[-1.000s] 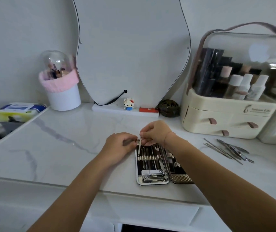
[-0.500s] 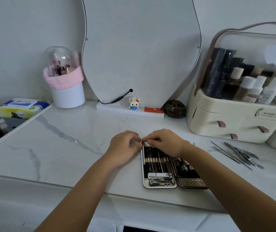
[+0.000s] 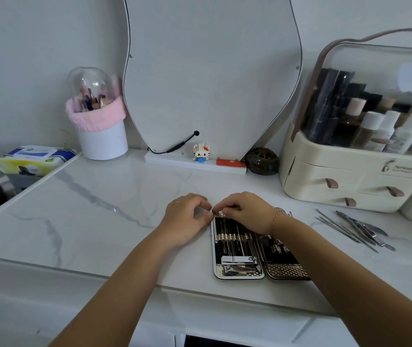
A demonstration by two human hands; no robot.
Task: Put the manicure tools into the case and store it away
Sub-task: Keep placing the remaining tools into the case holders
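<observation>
An open manicure case lies flat on the marble counter, its left half holding several metal tools under a strap and nail clippers at the near end. My left hand sits at the case's far left corner, fingers curled against its edge. My right hand pinches a small tool at the top of the left half; the tool is mostly hidden under my fingers. Several loose metal tools lie to the right on the counter.
A cream cosmetics organiser with drawers and a clear lid stands at the back right. A mirror leans on the wall, with a small figurine, a dark round holder and a brush pot beside it. Wipes lie at the left.
The tool that stood tilted above the case now lies low at the top of the left half. Both hands have closed in together at that end.
</observation>
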